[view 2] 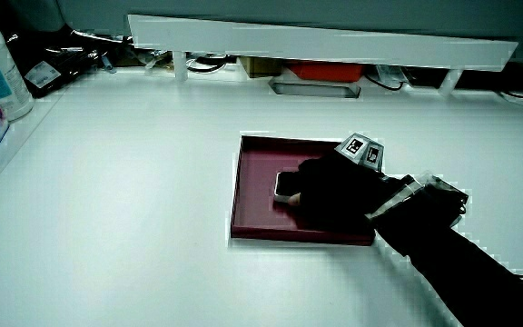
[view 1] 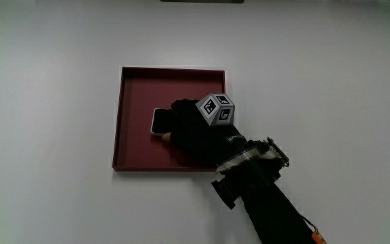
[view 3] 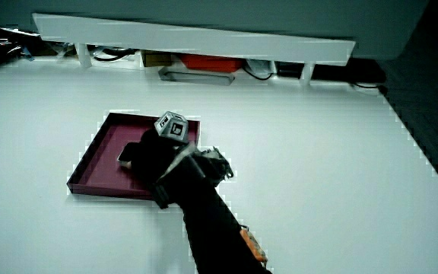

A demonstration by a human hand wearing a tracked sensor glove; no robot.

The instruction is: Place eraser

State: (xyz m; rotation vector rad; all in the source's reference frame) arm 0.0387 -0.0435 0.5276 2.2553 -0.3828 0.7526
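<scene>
Here the gloved hand (view 1: pixel 193 130) grasps a small eraser (view 1: pixel 160 122) resting inside the red tray (view 1: pixel 133 91) mid-surface; it looks light, firm and best pinched by its long sides.

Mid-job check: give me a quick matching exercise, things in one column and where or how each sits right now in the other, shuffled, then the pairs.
Things:
1. eraser
2. tray
3. hand
4. patterned cube

Places or states:
A. dark red, lying flat on the white table
B. on the back of the glove
C. over the tray, its grip on the eraser
D. pale, inside the tray, partly covered by the fingers

Pairs: 1-D, 2-A, 3-C, 4-B
</scene>
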